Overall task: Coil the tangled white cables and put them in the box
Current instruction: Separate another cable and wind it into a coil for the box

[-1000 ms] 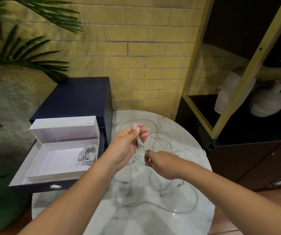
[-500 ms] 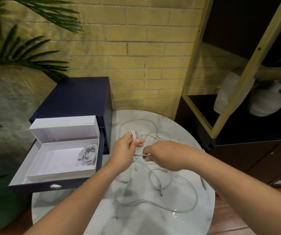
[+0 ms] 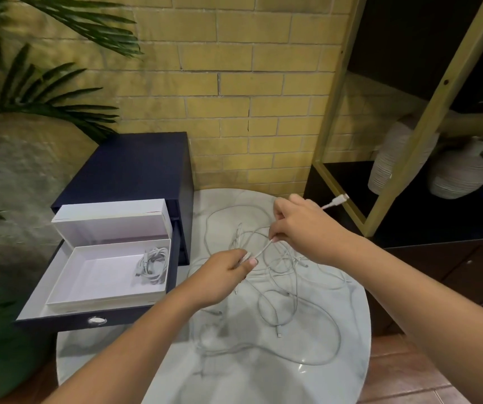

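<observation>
**A:** what's on the desk?

**B:** open white box in a drawer off its left edge, and a loose tangle of cables mid-desk.

**A:** hands?

**B:** left hand has its fingers curled, pinching a strand. Right hand, just beyond it, pinches that strand taut. One coil sits in the box's far right corner, and a plug pokes out right of the right hand.

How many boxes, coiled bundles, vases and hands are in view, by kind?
White box: 1
Coiled bundle inside it: 1
Ribbed vases: 2
Hands, left hand and right hand, both pinching white cable: 2
Total: 6
</observation>
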Tool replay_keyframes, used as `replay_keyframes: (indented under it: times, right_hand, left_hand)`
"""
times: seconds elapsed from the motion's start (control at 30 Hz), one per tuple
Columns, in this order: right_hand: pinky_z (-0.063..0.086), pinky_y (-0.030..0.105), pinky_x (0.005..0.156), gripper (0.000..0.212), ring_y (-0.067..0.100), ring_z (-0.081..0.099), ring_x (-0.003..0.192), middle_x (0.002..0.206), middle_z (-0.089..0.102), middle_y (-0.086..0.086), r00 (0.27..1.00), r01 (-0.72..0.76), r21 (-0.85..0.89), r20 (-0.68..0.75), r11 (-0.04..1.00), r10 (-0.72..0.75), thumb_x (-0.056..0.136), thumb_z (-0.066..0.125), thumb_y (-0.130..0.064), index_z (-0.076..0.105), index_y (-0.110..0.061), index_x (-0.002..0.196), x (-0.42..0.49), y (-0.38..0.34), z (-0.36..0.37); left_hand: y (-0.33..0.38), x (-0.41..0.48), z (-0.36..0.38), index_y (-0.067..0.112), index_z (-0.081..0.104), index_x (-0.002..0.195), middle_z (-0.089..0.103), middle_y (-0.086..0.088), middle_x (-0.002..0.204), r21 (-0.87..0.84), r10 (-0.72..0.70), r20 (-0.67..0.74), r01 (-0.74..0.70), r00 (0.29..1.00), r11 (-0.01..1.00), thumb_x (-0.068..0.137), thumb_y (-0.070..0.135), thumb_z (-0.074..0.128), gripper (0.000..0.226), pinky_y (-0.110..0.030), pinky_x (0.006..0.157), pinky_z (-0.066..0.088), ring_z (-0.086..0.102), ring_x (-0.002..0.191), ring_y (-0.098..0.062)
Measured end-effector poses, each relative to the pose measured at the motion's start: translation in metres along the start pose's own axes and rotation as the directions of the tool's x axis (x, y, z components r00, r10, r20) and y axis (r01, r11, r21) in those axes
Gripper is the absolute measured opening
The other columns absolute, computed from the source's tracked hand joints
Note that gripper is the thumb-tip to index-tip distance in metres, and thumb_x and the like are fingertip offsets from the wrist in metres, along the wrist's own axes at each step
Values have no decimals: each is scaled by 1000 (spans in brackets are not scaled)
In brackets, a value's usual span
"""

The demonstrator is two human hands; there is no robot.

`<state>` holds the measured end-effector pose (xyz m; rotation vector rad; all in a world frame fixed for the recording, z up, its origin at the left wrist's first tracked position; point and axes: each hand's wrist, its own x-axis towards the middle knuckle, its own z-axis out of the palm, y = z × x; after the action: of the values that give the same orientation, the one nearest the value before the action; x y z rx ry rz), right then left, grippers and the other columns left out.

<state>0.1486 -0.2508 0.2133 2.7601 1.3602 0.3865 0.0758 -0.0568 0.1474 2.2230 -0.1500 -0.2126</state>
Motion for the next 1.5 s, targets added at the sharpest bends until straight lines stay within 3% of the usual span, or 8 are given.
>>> replay_keyframes:
  times: [0.27, 0.43, 0.6, 0.73, 0.8, 1.13, 1.33, 1.5]
  right_hand:
    - [42, 27, 70, 22, 21, 53, 89, 108, 51, 6, 997, -72, 176, -5, 982, 74, 98, 51, -13, 64, -10, 115, 2, -1, 8]
    - [47, 25, 86, 25, 12, 56, 99, 118, 48, -2, 974, -199, 493, 8, 847, 224, 98, 51, -20, 52, -14, 122, 3, -9, 11]
    - [47, 19, 84, 19, 11, 57, 99, 109, 62, -1, 978, -197, 650, 83, 734, 189, 97, 53, -15, 59, -11, 114, 0, -22, 16]
    - [52, 34, 84, 17, 11, 61, 95, 105, 60, -5, 960, -249, 763, 113, 597, 257, 96, 53, -17, 48, -20, 112, -3, -31, 25]
    - [53, 32, 83, 22, 7, 61, 95, 104, 59, -7, 950, -253, 807, 102, 533, 296, 94, 57, -20, 45, -23, 111, -4, -35, 26]
    - [48, 19, 86, 35, 4, 56, 100, 115, 48, -6, 967, -206, 734, 51, 647, 250, 86, 64, -17, 56, -22, 120, -3, -38, 28]
    - [52, 39, 78, 16, 13, 61, 87, 92, 64, -5, 934, -280, 807, 104, 519, 342, 83, 58, -6, 60, -18, 94, 3, -49, 35]
    - [53, 34, 77, 16, 11, 62, 83, 87, 66, -6, 915, -277, 847, 87, 454, 395, 84, 57, -3, 61, -16, 94, 7, -53, 37]
  left_hand:
    - [17, 2, -1, 11, 65, 96, 40, 12, 56, -340, -39, 1, 37, 999, 940, 104, 28, 35, 35, -21, 71, 50, 45, 62, -7]
    - [26, 1, -2, 13, 60, 84, 36, 9, 53, -480, -82, -15, 65, 997, 875, 104, 28, 35, 35, -20, 64, 47, 42, 57, -8]
    - [26, 4, -4, 12, 56, 78, 32, 8, 50, -560, -113, -35, 74, 993, 825, 104, 25, 32, 38, -25, 63, 45, 35, 47, -6]
    - [26, 5, -6, 11, 54, 76, 30, 3, 54, -579, -143, -49, 88, 988, 810, 103, 24, 31, 37, -26, 62, 43, 34, 49, -9]
    - [25, 6, -7, 12, 53, 75, 30, 3, 54, -573, -151, -59, 90, 987, 815, 103, 25, 31, 37, -24, 62, 44, 34, 50, -10]
    - [28, 5, -8, 13, 51, 71, 31, 4, 52, -565, -180, -77, 105, 981, 818, 102, 27, 33, 38, -23, 60, 47, 36, 51, -11]
    - [33, 2, -5, 10, 49, 64, 39, 7, 45, -526, -174, -128, 82, 976, 847, 95, 19, 37, 35, -22, 58, 42, 40, 51, -13]
    - [33, 0, -1, 11, 53, 61, 46, 9, 50, -408, -142, -328, -5, 934, 913, 91, 14, 42, 32, -32, 61, 36, 39, 56, -15]
